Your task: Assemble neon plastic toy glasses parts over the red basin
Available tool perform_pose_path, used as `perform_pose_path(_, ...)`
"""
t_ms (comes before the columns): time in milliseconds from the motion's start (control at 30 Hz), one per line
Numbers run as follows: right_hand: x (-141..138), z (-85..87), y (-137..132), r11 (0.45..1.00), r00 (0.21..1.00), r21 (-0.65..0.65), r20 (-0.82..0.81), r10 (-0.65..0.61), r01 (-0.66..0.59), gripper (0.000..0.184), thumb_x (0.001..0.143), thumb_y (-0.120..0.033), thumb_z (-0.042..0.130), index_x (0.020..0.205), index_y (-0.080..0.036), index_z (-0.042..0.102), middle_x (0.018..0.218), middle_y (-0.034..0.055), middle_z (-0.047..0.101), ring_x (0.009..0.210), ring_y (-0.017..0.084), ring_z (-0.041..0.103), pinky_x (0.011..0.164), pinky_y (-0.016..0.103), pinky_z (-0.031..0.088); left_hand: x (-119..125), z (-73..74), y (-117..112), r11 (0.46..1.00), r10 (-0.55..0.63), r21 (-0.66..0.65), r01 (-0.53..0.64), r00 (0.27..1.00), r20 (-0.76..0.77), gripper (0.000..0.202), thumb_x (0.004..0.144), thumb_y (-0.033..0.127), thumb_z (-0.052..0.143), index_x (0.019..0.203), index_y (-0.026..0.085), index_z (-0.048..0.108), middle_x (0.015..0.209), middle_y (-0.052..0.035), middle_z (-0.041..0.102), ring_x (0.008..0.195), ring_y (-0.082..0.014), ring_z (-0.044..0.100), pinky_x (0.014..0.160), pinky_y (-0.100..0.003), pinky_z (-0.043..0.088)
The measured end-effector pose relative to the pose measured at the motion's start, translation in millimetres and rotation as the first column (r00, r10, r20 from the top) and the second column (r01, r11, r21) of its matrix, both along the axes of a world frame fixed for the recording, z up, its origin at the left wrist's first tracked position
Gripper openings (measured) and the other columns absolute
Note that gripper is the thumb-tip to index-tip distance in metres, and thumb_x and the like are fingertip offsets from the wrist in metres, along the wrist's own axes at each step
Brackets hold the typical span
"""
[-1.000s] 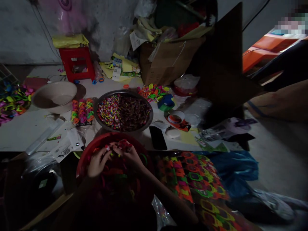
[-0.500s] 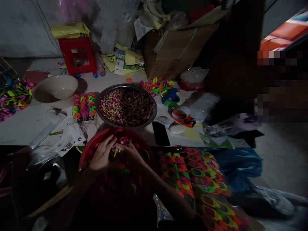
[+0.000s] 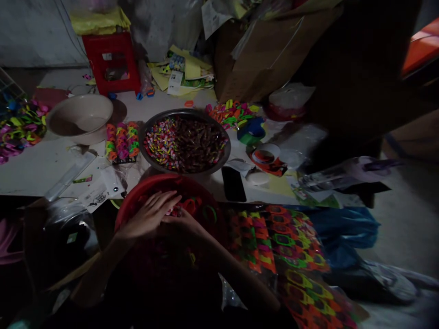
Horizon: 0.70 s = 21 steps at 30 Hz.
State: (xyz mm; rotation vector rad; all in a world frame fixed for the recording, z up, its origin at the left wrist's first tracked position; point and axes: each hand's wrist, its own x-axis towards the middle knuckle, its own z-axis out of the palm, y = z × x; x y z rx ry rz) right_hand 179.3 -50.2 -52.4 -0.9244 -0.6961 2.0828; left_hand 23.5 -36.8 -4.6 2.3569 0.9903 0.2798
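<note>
A beige bowl (image 3: pixel 80 119) is seen at far left. The left hand (image 3: pixel 149 214) is laid flat, fingers loose, over small sweets (image 3: pixel 173 211) in the red basin (image 3: pixel 137 201). The right hand (image 3: pixel 183 222) is cupped under them; its grasp cannot be told. Behind stands a metal bowl (image 3: pixel 185 142), a phone (image 3: pixel 233 183) to its right.

Two hands, the left hand (image 3: pixel 151 214) and the right hand (image 3: pixel 183 222), are in view. There are three bowls: one red basin (image 3: pixel 137 201), one metal bowl (image 3: pixel 224 153), one beige bowl (image 3: pixel 80 119). One phone (image 3: pixel 233 183) and one red stool (image 3: pixel 113 61) also show.
</note>
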Motion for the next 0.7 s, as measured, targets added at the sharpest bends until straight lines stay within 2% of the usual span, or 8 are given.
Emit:
perform_pose_path(100, 4, 4.7, -3, 1.0, 1.0, 0.025, 0.012, -0.007, 0.007, 0.036, 0.057, -0.025, 0.081, 0.089, -0.019, 0.066, 0.079, -0.0007, 0.066, 0.077, 0.017, 0.061, 0.08, 0.031, 0.045, -3, 0.5, -4, 1.0, 0.009, -0.016, -0.01, 0.999, -0.039, 0.073, 0.087, 0.031, 0.057, 0.15, 0.023, 0.022, 0.156, -0.0087, 0.03, 0.143, -0.0263, 0.025, 0.118, -0.044, 0.022)
perform_pose_path(267, -4, 5.6, -13, 1.0, 0.994, 0.019, 0.112, -0.003, 0.001, 0.035, 0.052, -0.032, 0.083, 0.076, -0.018, 0.061, 0.069, -0.0029, 0.059, 0.068, 0.014, 0.055, 0.067, 0.027, 0.045, -4, -9.8, -10, 0.999, -0.045, 0.025, 0.047, 0.998, -0.043, 0.051, 0.094, 0.013, 0.031, 0.144, 0.021, 0.038, 0.146, -0.0053, 0.047, 0.137, -0.0171, 0.038, 0.117, -0.034, 0.026)
perform_pose_path(367, -5, 5.0, -19, 0.999, 0.989, 0.039, 0.146, 0.027, -0.033, 0.032, 0.058, -0.031, 0.079, 0.078, -0.017, 0.059, 0.071, -0.0023, 0.057, 0.068, 0.013, 0.054, 0.065, 0.026, 0.045, -5, -16.1, -14, 0.996, -0.062, 0.072, 0.061, 0.998, 0.01, 0.046, 0.096, 0.014, 0.026, 0.138, 0.019, 0.046, 0.135, -0.0056, 0.058, 0.127, -0.0149, 0.048, 0.111, -0.031, 0.036)
perform_pose_path(467, -4, 0.1, -21, 0.992, 0.982, 0.123, 0.188, 0.015, -0.039, 0.027, 0.064, -0.031, 0.074, 0.081, -0.018, 0.059, 0.076, 0.0002, 0.059, 0.074, 0.016, 0.055, 0.068, 0.029, 0.047, -5, -18.5, -17, 0.977, -0.087, 0.202, 0.072, 0.994, 0.07, 0.042, 0.097, 0.019, 0.03, 0.136, 0.013, 0.046, 0.131, -0.011, 0.059, 0.126, -0.0177, 0.049, 0.11, -0.034, 0.038)
perform_pose_path(600, -4, -13.5, -23, 0.982, 0.967, 0.186, 0.255, -0.018, -0.031, 0.016, 0.07, -0.027, 0.067, 0.082, -0.019, 0.06, 0.078, 0.0035, 0.061, 0.082, 0.02, 0.058, 0.074, 0.033, 0.051, -2, -18.0, -23, 0.901, -0.16, 0.41, 0.139, 0.987, 0.018, 0.047, 0.096, 0.016, 0.03, 0.142, 0.008, 0.035, 0.141, -0.0174, 0.05, 0.136, -0.0231, 0.039, 0.113, -0.044, 0.032)
perform_pose_path(700, -5, -21.0, -28, 0.979, 0.963, 0.199, 0.267, -0.013, -0.042, 0.02, 0.071, -0.028, 0.065, 0.087, -0.017, 0.06, 0.078, 0.0031, 0.062, 0.08, 0.02, 0.061, 0.07, 0.032, 0.053, 2, -17.3, -28, 0.896, -0.152, 0.419, 0.146, 0.988, -0.019, 0.047, 0.096, 0.011, 0.028, 0.142, 0.008, 0.035, 0.137, -0.0146, 0.054, 0.133, -0.019, 0.042, 0.112, -0.037, 0.035)
